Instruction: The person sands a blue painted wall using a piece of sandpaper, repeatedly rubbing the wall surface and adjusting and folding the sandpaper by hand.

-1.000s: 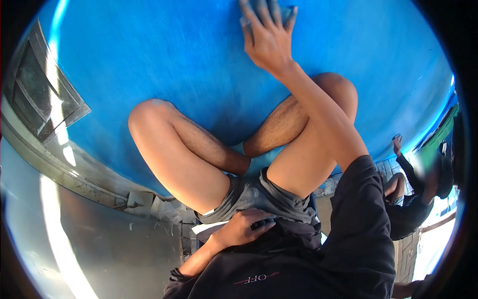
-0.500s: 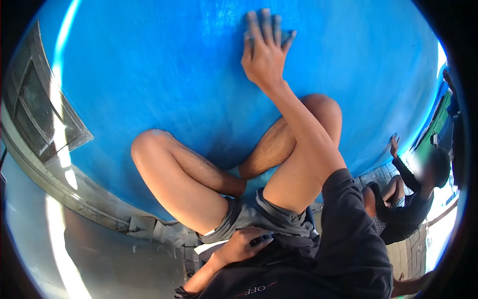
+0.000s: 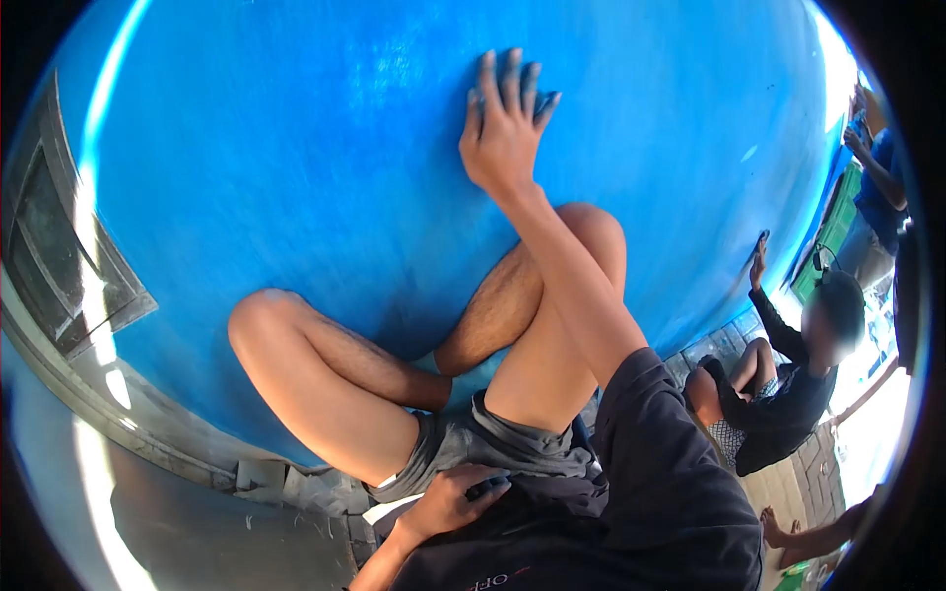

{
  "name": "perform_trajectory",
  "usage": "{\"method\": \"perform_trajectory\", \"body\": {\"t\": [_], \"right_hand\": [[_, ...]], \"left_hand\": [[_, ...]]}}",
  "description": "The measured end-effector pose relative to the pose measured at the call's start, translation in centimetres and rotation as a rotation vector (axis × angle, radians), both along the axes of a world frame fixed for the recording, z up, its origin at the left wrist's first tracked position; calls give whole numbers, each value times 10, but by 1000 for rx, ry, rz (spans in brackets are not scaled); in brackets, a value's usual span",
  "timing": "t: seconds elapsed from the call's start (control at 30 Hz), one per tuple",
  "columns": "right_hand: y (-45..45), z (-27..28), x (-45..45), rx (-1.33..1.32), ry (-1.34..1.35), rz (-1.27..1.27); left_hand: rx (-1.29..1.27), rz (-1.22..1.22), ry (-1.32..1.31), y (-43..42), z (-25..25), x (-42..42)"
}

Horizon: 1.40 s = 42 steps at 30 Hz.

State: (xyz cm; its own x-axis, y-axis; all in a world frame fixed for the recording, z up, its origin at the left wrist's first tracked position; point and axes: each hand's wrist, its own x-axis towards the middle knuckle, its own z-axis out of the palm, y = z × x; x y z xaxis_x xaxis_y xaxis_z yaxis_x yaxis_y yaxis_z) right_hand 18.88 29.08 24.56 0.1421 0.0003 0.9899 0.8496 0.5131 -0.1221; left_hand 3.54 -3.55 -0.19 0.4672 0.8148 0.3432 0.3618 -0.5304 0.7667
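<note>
My right hand (image 3: 503, 143) lies on a large blue painted surface (image 3: 296, 128), its fingers stretched and spread. A small dark pad (image 3: 542, 102) shows between the ring and little fingers, partly hidden under the hand; what it is made of I cannot make out. The fingers carry dark bluish stains. In my lap, against the black shirt (image 3: 552, 537) and grey shorts (image 3: 503, 433), rests my left hand (image 3: 455, 500), loosely bent with its fingers somewhat apart. Its fingertips are stained dark too, and I see nothing in it.
My bent legs (image 3: 325, 364) are close to the blue surface. A framed panel (image 3: 74, 227) stands at left, above a grey sheet (image 3: 227, 532). At right a seated person (image 3: 788, 394) reaches a hand (image 3: 758, 264) to the same surface. Another person (image 3: 877, 187) is farther back.
The view has shifted slightly. My right hand sits a little lower on the blue surface, its fingers still spread. My left hand stays in my lap.
</note>
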Motion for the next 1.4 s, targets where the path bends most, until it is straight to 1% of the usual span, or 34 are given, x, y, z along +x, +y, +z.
{"method": "perform_trajectory", "body": {"t": [0.03, 0.07, 0.13, 0.2, 0.27, 0.33, 0.4, 0.47, 0.5, 0.53, 0.6, 0.63, 0.7, 0.73, 0.8, 0.83, 0.87, 0.93, 0.97, 1.0, 1.07, 1.1, 1.13, 1.2, 1.23, 1.27, 1.33, 1.37, 1.4], "right_hand": [[-2, 1, 4, -21, -84, -46], [3, 10, 13, -7, -82, -53], [13, 26, 29, -18, 386, -42], [12, 28, 26, -16, 397, -38], [4, 20, 20, -17, 415, -46], [-11, 5, 8, -57, -248, -23], [-2, 10, 9, -65, -198, -25], [8, 20, 15, -18, 315, -32], [10, 23, 15, -36, 462, 11], [10, 18, 15, -43, 459, 9], [7, 14, 14, -7, 48, -39], [6, 16, 17, -5, 52, -41], [9, 20, 22, -28, 185, -29], [11, 20, 17, -25, 177, -26], [7, 15, 4, 44, 231, -34], [4, 7, 0, 28, 61, -34], [2, 3, 2, 23, 66, -40], [2, 5, 0, 16, -38, -21], [5, 7, -1, 5, 100, -12], [6, 6, -6, 7, 94, -6], [3, 0, -12, -1, 164, -32], [-1, -5, -10, -20, 27, -19], [-3, -5, -6, -24, 34, -25], [3, 1, -1, -22, 98, -20], [6, 3, -3, 6, 226, 9], [6, 4, -9, 9, 219, 17], [3, 0, -16, 35, 113, -24], [-2, -1, -14, 30, 115, -29], [-6, -1, -11, 10, -2, -13]], "left_hand": [[5, 0, 5, 1, -1, -1], [19, -6, 7, 2, 0, -1], [-16, 0, 16, 1, 2, -2], [19, 2, -6, 1, 2, 0], [-44, 25, 32, -1, 4, 1], [-4, 6, 6, -1, 1, 2], [48, -1, -12, 2, 3, -2], [31, -2, 3, 1, 4, -1], [26, -2, -2, -1, 5, 0], [4, 6, 0, -2, 7, 1], [-14, 10, 3, -2, 5, 2], [12, -4, 4, -1, -1, 0], [46, -12, 2, 3, -1, -3], [51, -12, -9, 3, -1, -3], [55, -13, -25, 0, 4, 1], [1, 4, -18, -2, 8, 3], [-54, 18, -4, -3, 11, 2], [-11, 0, 6, -2, 7, -1], [32, -9, 2, 0, 6, -1], [35, -4, -4, 0, 5, -2], [29, -4, 2, 0, 2, -1], [26, -9, 3, 1, -2, 0], [58, -18, -15, 1, -6, 0], [99, -22, -30, 3, -3, -3], [67, -13, -11, 1, -1, -3], [33, -4, 2, 0, 1, -1], [27, 9, -10, 0, 3, 1], [16, 12, -10, -1, 3, 1], [12, 6, -3, -2, 3, 0]]}}
